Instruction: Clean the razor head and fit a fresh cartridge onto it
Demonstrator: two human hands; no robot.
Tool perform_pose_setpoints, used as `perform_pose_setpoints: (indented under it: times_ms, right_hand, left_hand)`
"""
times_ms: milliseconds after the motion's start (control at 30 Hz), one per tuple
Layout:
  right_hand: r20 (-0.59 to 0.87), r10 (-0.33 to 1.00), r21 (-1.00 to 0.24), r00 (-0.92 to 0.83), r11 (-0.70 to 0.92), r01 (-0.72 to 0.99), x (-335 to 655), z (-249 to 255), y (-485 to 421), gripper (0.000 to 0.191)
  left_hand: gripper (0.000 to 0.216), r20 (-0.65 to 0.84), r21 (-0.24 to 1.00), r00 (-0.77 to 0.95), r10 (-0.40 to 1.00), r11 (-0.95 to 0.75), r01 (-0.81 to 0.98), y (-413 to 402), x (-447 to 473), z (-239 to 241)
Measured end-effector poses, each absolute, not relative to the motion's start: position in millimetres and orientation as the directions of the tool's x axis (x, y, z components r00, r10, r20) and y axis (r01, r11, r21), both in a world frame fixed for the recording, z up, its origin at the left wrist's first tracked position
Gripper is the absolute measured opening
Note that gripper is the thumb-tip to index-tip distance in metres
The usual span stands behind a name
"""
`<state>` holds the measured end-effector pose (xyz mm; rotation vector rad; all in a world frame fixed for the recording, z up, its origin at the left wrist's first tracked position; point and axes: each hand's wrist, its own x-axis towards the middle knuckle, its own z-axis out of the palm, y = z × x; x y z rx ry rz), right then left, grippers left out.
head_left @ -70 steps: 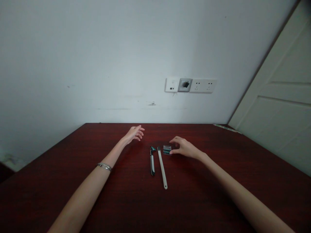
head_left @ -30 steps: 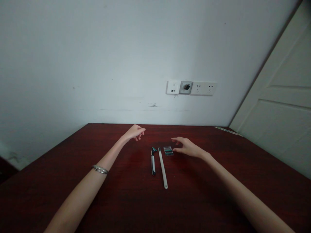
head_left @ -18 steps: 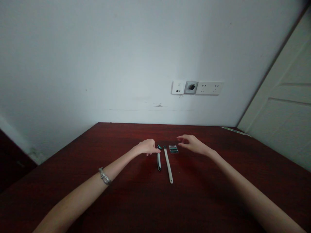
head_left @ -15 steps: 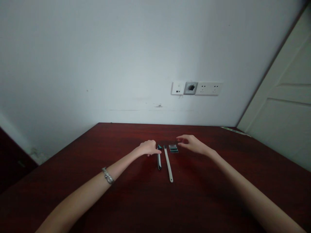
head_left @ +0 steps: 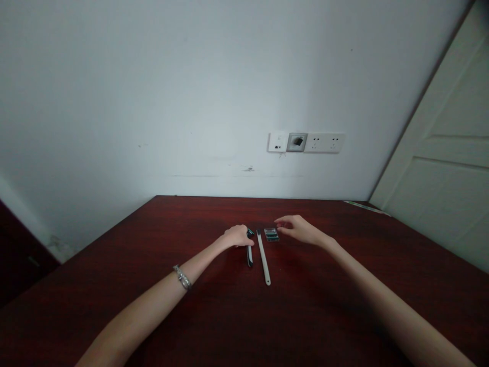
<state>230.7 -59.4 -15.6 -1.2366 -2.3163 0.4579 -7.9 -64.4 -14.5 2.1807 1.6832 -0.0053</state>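
Note:
My left hand [head_left: 237,236] is at the razor [head_left: 249,257], its thumb laid across the handle just below the teal head. Its other fingers are curled and mostly hidden behind the hand. The razor lies on the table, its lower handle toward me. Just right of it lies a long, slim white stick [head_left: 264,262] with a dark far tip and a hole in its near end. A small clear case [head_left: 271,235] with dark teal strips, like razor cartridges, lies further right. Beside that case my right hand [head_left: 293,227] hovers open, thumb and fingers apart, holding nothing.
The dark red wooden table [head_left: 198,326] reaches back to a white wall [head_left: 191,102]. Sockets [head_left: 324,143] and a grey wall plate [head_left: 297,142] are set in the wall. A pale panelled door [head_left: 454,168] stands at the right. My left wrist wears a metal watch or bracelet [head_left: 182,278].
My left hand has shifted slightly right, further over the razor handle. My right hand has come a little nearer the clear case. The view has moved slightly; the objects lie where they were.

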Motion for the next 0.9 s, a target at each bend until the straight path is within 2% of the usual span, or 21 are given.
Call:
perform_pose_setpoints:
  times_ms: [267, 500, 567, 700, 900]
  right_hand:
    - [0.243, 0.839, -0.492, -0.487, 0.539, 0.683, 229.6, -15.8, -58.6, 0.033]
    - [0.257, 0.857, -0.476, -0.447, 0.515, 0.713, 221.2, -6.9, -65.9, 0.032]
    - [0.27, 0.881, -0.435, -0.388, 0.471, 0.767, 215.7, 1.1, -72.3, 0.029]
    - [0.331, 0.912, -0.338, -0.244, 0.356, 0.871, 199.6, 22.6, -93.6, 0.027]
    - [0.367, 0.899, -0.327, -0.238, 0.364, 0.872, 170.3, 38.3, -122.8, 0.037]
  left_hand:
    - [0.019, -0.187, 0.33, 0.293, 0.938, -0.221, 0.918, -59.8, -4.0, -24.6]
    - [0.027, -0.246, 0.471, 0.367, 0.897, -0.22, 0.854, -54.1, -9.4, -0.8]
    - [0.029, -0.203, 0.533, 0.364, 0.909, -0.209, 0.82, -51.8, -11.0, 13.8]
    - [0.036, -0.088, 0.575, 0.355, 0.931, -0.243, 0.781, -51.9, -13.2, 42.1]
    - [0.038, 0.143, 0.598, 0.358, 0.923, -0.369, 0.711, -55.3, -6.4, 61.8]
